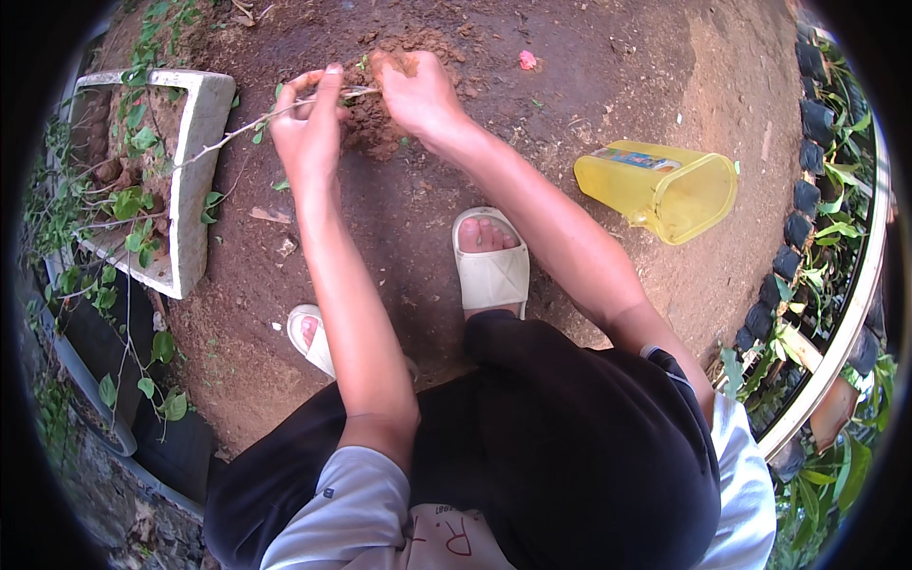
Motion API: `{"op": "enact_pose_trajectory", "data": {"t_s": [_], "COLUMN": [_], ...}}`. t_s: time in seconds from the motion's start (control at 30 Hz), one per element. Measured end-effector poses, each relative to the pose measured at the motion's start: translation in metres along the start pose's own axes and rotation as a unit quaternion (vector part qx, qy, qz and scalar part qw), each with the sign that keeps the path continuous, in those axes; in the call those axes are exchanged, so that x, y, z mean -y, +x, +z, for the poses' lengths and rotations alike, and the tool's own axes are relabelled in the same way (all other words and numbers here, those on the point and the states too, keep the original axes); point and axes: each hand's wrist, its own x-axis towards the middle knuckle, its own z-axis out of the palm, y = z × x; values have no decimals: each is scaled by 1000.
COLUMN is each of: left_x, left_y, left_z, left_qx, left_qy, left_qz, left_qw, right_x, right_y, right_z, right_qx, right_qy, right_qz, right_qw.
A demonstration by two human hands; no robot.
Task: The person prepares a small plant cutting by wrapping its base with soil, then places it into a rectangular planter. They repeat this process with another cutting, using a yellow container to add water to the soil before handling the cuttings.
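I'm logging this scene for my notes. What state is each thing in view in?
Left hand: fingers curled around the stem
Right hand: soil-smeared, fingers curled at the stem's end
Stem: thin, reaching over the planter's edge
Planter: holding soil
Soil: loose, clumped beneath the hands
Yellow container: translucent, untouched
Pink flower: lying on the ground
Sandals: worn

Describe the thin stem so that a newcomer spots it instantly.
Find the pale rectangular planter at the left. Across its right wall, a thin brownish stem slants up to the left hand and on toward the right hand. Unlike the leafy growth in the planter, it is mostly bare and held.
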Motion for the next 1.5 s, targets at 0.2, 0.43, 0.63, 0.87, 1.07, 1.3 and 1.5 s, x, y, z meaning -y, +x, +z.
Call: {"op": "enact_pose_trajectory", "data": {"t_s": [0.2,0.43,0.63,0.87,1.07,1.3,1.5], "left_x": [10,12,10,7,8,10,12], "left_y": [5,7,3,0,-4,-1,0], "left_z": [-10,-5,1,7,16,16,15], "left_qx": [41,-22,-23,-36,-70,-73,-75], "left_qy": [-303,-181,-163,-149,-118,-126,-158], "left_qz": [-15,56,74,100,109,116,113], "left_qw": [952,982,984,983,985,983,978], "right_x": [1,-2,-18,-11,-19,-18,-2], "right_y": [-3,-6,1,-6,-3,-9,-19], "right_z": [-6,-25,-32,-34,-34,-25,-8], "right_qx": [55,154,200,198,274,196,47], "right_qy": [63,253,303,362,325,181,38], "right_qz": [42,67,66,57,-12,-74,-49], "right_qw": [996,953,929,909,905,961,997]}}
